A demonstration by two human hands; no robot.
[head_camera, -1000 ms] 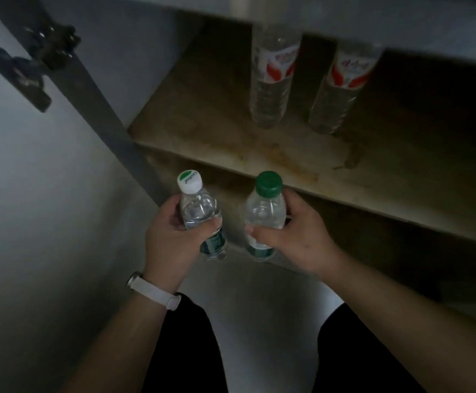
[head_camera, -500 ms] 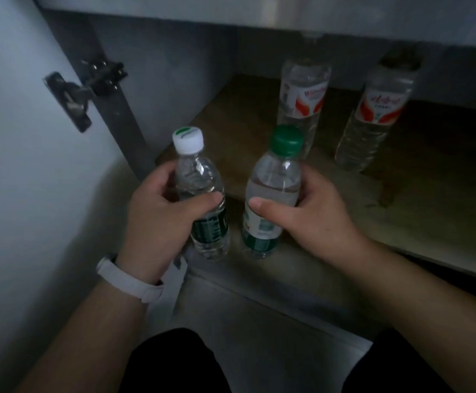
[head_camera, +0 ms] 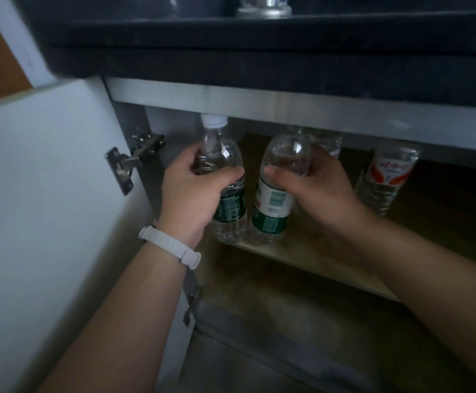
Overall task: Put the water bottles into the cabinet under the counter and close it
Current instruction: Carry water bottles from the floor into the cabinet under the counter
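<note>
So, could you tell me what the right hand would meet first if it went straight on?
The green-labelled bottle in the right hand would probably bump the rear bottle just behind it on the shelf; depth is unclear.

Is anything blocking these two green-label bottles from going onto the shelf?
Partly. A stored bottle stands right behind the right bottle held by the right hand, limiting depth. The left bottle in the left hand has its white cap close under the top rail; nothing visible behind it.
</note>
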